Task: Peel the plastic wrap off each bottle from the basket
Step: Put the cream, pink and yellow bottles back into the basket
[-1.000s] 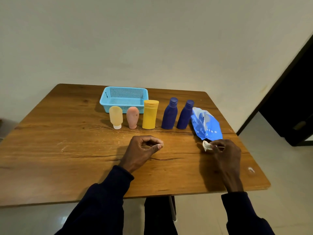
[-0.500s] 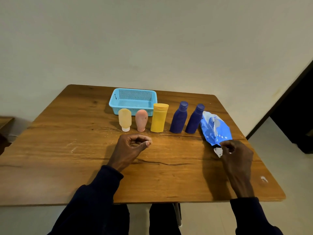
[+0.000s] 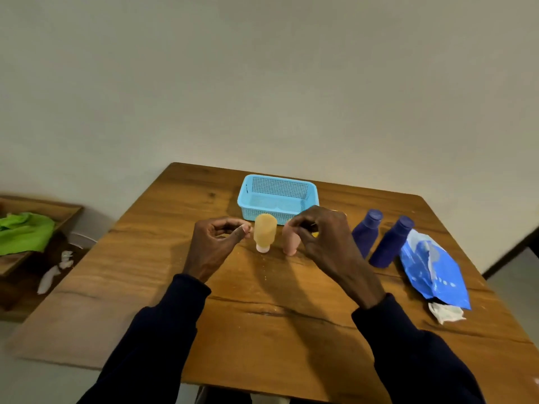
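Observation:
A light blue basket [image 3: 277, 182] stands at the back of the wooden table [image 3: 262, 322]. In front of it stand a pale orange tube [image 3: 264, 231] and a pink tube [image 3: 291, 246], both cap down. Only a sliver of the yellow bottle [image 3: 315, 235] shows behind my right hand [image 3: 323, 240]. Further right stand two dark blue bottles [image 3: 366, 231] [image 3: 390, 243]. My right hand hovers with curled fingers in front of the pink tube and yellow bottle, nothing visible in it. My left hand [image 3: 217, 246] is raised beside the orange tube, thumb against forefinger, holding nothing I can see.
A crumpled blue bag [image 3: 431, 272] lies at the table's right edge with a white scrap of wrap [image 3: 446, 313] at its near end. To the left, below the table, is a low wooden shelf with a green cloth [image 3: 23, 231] and white scraps [image 3: 52, 275] on the floor.
My right hand let go of the white scrap by the blue bag and moved left in front of the yellow bottle. My left hand rose toward the orange tube. The view swung left.

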